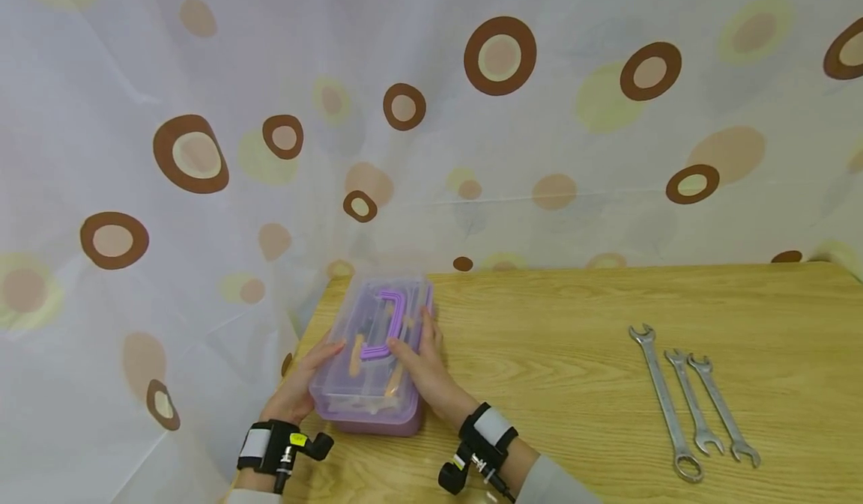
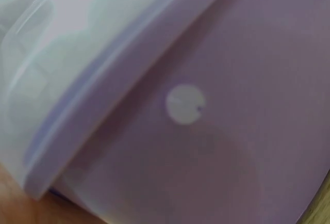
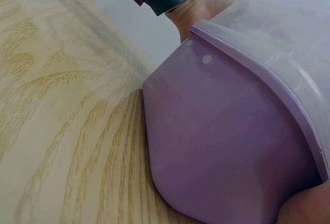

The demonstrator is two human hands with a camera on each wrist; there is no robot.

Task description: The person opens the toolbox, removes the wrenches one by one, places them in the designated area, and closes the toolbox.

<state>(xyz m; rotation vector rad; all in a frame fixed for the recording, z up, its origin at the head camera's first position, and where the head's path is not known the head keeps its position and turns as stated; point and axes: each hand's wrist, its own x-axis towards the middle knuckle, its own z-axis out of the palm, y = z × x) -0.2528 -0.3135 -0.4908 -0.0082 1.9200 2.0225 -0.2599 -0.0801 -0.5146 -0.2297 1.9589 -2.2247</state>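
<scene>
A purple plastic storage box (image 1: 371, 427) with a clear lid and a purple carry handle (image 1: 399, 317) sits near the table's left edge. Tan or orange pieces and other contents show dimly through the lid. My left hand (image 1: 294, 389) holds the box's left side, its thumb on the lid's edge. From the right, my right hand (image 1: 434, 377) grips the other side, with its thumb on top near the handle's front end. Both wrist views show the box's purple wall (image 3: 221, 121) up close; a bit of the right hand (image 3: 308, 206) appears at the right wrist view's lower corner.
On the right of the wood-grain table (image 1: 539, 354) lie a large combination wrench (image 1: 661, 393) and two smaller open-end wrenches, one in the middle (image 1: 691, 403) and one at the right (image 1: 724, 407). A white patterned sheet (image 1: 431, 152) hangs behind and to the left.
</scene>
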